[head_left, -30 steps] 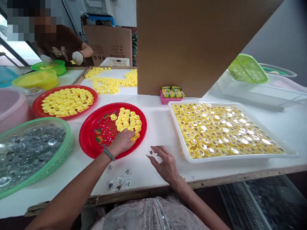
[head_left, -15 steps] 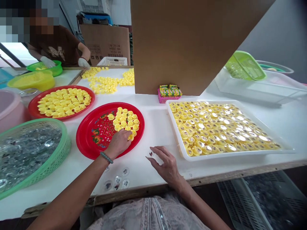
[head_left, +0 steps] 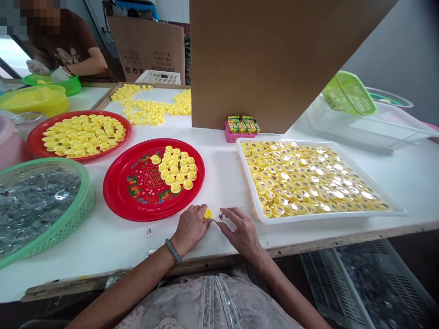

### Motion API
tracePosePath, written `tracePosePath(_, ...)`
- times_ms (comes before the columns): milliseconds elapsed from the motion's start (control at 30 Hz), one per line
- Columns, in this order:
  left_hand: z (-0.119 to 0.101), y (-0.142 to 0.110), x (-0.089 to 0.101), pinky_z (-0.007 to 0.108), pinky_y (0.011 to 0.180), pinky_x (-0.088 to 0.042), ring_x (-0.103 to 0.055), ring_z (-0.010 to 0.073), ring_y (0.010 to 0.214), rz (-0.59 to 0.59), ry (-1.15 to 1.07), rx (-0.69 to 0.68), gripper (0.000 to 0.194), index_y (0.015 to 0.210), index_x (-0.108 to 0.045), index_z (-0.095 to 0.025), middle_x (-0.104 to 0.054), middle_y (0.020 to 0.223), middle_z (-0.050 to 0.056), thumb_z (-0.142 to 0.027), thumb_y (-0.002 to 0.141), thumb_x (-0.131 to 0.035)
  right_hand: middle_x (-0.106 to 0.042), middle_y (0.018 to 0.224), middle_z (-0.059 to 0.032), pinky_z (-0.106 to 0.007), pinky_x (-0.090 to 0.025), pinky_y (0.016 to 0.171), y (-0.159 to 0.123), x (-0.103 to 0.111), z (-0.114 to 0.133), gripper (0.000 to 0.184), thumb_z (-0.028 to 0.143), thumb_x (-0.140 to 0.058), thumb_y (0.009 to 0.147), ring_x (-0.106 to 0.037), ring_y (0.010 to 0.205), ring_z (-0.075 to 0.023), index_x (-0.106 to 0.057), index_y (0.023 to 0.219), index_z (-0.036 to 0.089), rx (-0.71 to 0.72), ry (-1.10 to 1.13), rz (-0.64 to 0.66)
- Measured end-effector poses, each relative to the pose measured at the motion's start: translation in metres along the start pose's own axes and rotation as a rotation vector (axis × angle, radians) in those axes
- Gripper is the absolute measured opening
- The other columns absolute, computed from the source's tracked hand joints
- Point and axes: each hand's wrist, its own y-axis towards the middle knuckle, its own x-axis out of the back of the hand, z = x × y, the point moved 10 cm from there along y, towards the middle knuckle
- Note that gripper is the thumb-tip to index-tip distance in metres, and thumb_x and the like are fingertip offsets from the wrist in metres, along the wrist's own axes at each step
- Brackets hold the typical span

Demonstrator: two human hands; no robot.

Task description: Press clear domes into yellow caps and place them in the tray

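Observation:
My left hand (head_left: 190,229), a beaded bracelet on its wrist, is closed on a small yellow plastic cup (head_left: 207,214) just off the red tray's near edge. Close by on the right, my right hand (head_left: 243,234) pinches a clear disc with a small dark print (head_left: 221,216) between thumb and fingers. The two pieces are near each other; whether they touch I cannot tell. More yellow cups (head_left: 174,170) stand on the right half of the red tray (head_left: 120,201). One clear printed disc (head_left: 148,232) lies on the table, and others are partly hidden behind my left forearm.
A white tray (head_left: 255,201) of capped yellow pieces is at right. At left stand a green basket (head_left: 89,196) of clear pieces and another red tray (head_left: 37,144) of yellow pieces. A cardboard sheet (head_left: 267,68) rises behind a pink basket (head_left: 236,137). A co-worker (head_left: 73,50) sits far left.
My left hand has left the red tray with a yellow cup and come right, beside my right hand. The right hand keeps its disc. The co-worker's gloved hands are now both at the green bowl.

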Motion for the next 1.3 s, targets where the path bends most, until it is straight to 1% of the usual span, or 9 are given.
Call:
tracePosePath(67, 0.007, -0.005, -0.002, 0.029, 0.061, -0.04, -0.06, 0.0217, 0.075, 0.045, -0.083, 0.039, 0.027, 0.094, -0.056, -0.019, -0.065, 0.077, 0.005, -0.039, 0.077, -0.06, -0.065, 0.092, -0.0059, -0.03, -0.052, 0.075, -0.002, -0.002, -0.006, 0.027, 0.021, -0.062, 0.08, -0.063, 0.085, -0.0184, -0.061, 0.107, 0.02, -0.031, -0.034, 0.024)
tracePosePath(133, 0.015, -0.009, 0.0, 0.027, 0.058, -0.038, -0.06, 0.0194, 0.069, 0.069, -0.17, 0.062, 0.03, 0.095, -0.057, -0.02, -0.064, 0.073, 0.002, -0.038, 0.073, -0.065, -0.065, 0.092, -0.0057, -0.03, -0.051, 0.075, -0.004, -0.005, -0.009, 0.026, 0.022, -0.062, 0.08, -0.063, 0.084, -0.0182, -0.061, 0.106, 0.02, -0.053, -0.065, 0.05)
tracePosePath(267, 0.027, -0.009, 0.009, 0.027, 0.065, -0.042, -0.059, 0.0163, 0.071, 0.045, -0.289, 0.02, 0.035, 0.105, -0.059, -0.021, -0.066, 0.089, 0.003, -0.026, 0.071, -0.065, -0.065, 0.093, -0.0057, -0.028, -0.05, 0.072, -0.001, -0.015, -0.004, 0.026, 0.024, -0.063, 0.079, -0.062, 0.082, -0.0177, -0.061, 0.105, 0.02, -0.062, -0.123, 0.155)
tracePosePath(367, 0.03, -0.002, 0.005, 0.026, 0.066, -0.043, -0.058, 0.0151, 0.07, 0.048, -0.405, -0.021, 0.027, 0.102, -0.063, -0.019, -0.067, 0.091, 0.004, -0.02, 0.076, -0.058, -0.064, 0.094, -0.0062, -0.029, -0.048, 0.074, 0.007, -0.027, 0.006, 0.027, 0.022, -0.063, 0.08, -0.061, 0.084, -0.0188, -0.061, 0.106, 0.019, -0.021, -0.201, 0.259)
tracePosePath(500, 0.031, 0.004, 0.001, 0.027, 0.071, -0.045, -0.061, 0.0164, 0.077, 0.005, -0.548, -0.046, 0.019, 0.092, -0.067, -0.019, -0.069, 0.087, 0.004, -0.024, 0.081, -0.053, -0.064, 0.094, -0.0067, -0.03, -0.045, 0.078, 0.02, -0.044, 0.014, 0.026, 0.018, -0.062, 0.08, -0.059, 0.088, -0.0198, -0.061, 0.107, 0.018, 0.057, -0.291, 0.375)
tracePosePath(700, 0.031, 0.006, -0.002, 0.028, 0.073, -0.046, -0.062, 0.0165, 0.078, -0.043, -0.586, -0.054, 0.018, 0.085, -0.07, -0.019, -0.071, 0.085, 0.004, -0.019, 0.081, -0.052, -0.064, 0.094, -0.007, -0.027, -0.044, 0.076, 0.03, -0.056, 0.007, 0.021, 0.019, -0.059, 0.083, -0.059, 0.088, -0.0187, -0.061, 0.104, 0.018, 0.082, -0.347, 0.457)
tracePosePath(900, 0.033, 0.008, -0.006, 0.027, 0.076, -0.047, -0.063, 0.0163, 0.082, -0.076, -0.63, -0.01, 0.023, 0.091, -0.07, -0.02, -0.072, 0.09, 0.004, -0.015, 0.08, -0.052, -0.065, 0.09, -0.0048, -0.023, -0.042, 0.068, 0.032, -0.059, 0.002, 0.016, 0.021, -0.059, 0.083, -0.062, 0.084, -0.0167, -0.064, 0.099, 0.02, 0.061, -0.346, 0.528)
tracePosePath(1100, 0.034, 0.009, -0.009, 0.027, 0.075, -0.047, -0.064, 0.0161, 0.08, -0.074, -0.668, 0.031, 0.023, 0.091, -0.071, -0.021, -0.072, 0.089, 0.003, -0.016, 0.079, -0.053, -0.065, 0.08, -0.0036, -0.023, -0.038, 0.06, 0.034, -0.064, -0.004, 0.006, 0.018, -0.06, 0.081, -0.063, 0.074, -0.0158, -0.065, 0.085, 0.02, 0.056, -0.408, 0.582)
tracePosePath(1300, 0.037, 0.01, -0.011, 0.027, 0.071, -0.047, -0.064, 0.016, 0.076, -0.089, -0.685, 0.061, 0.02, 0.086, -0.072, -0.019, -0.073, 0.086, 0.004, -0.016, 0.077, -0.054, -0.064, 0.076, -0.006, -0.025, -0.036, 0.057, 0.033, -0.074, 0.001, 0.014, 0.01, -0.052, 0.082, -0.06, 0.068, -0.0166, -0.064, 0.083, 0.016, 0.13, -0.49, 0.633)
